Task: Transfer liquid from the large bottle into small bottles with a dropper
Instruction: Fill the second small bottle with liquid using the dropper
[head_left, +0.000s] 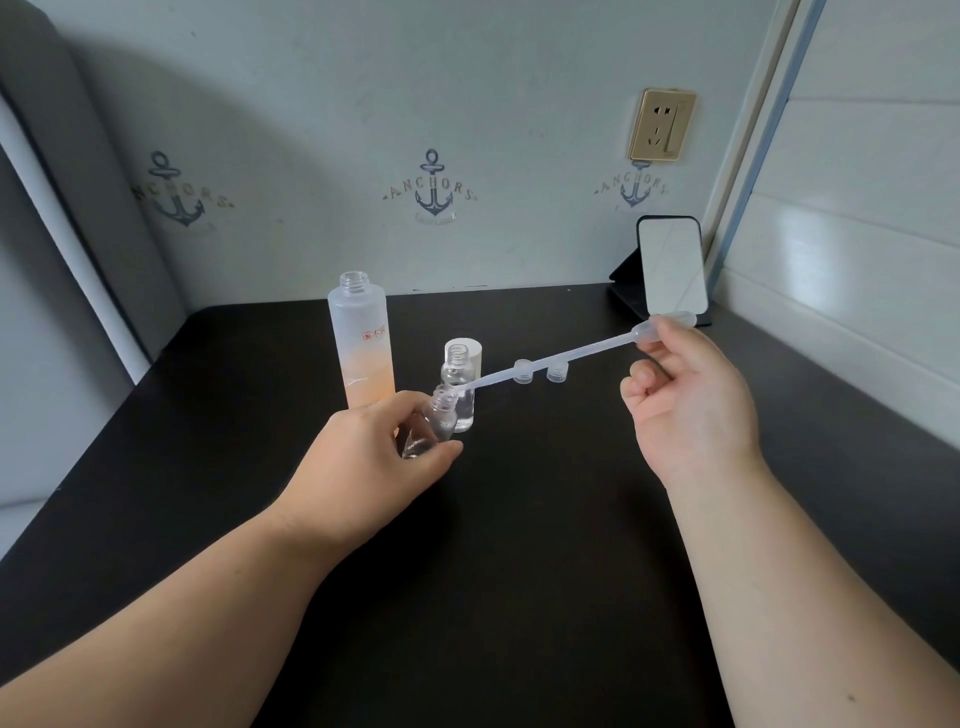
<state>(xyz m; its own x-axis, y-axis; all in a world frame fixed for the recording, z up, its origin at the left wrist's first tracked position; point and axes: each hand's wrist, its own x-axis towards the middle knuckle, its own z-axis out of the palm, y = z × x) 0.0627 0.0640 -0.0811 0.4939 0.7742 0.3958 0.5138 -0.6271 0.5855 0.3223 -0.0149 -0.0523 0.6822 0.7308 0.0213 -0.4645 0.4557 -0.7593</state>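
Clear plastic dropper (566, 360) is pinched at its bulb by the right hand (685, 400). Its tip is aimed into a small clear bottle (435, 422), gripped tilted by the left hand (371, 457), apparently to ease filling.

The wallpaper (519, 104) carries the word "ANCHORS" arched across a dark anchor emblem (432, 187), printed three times along the wall; smaller lettering beneath each is too blurred to read. The large bottle (362, 343) bears red Chinese characters, not clearly legible.
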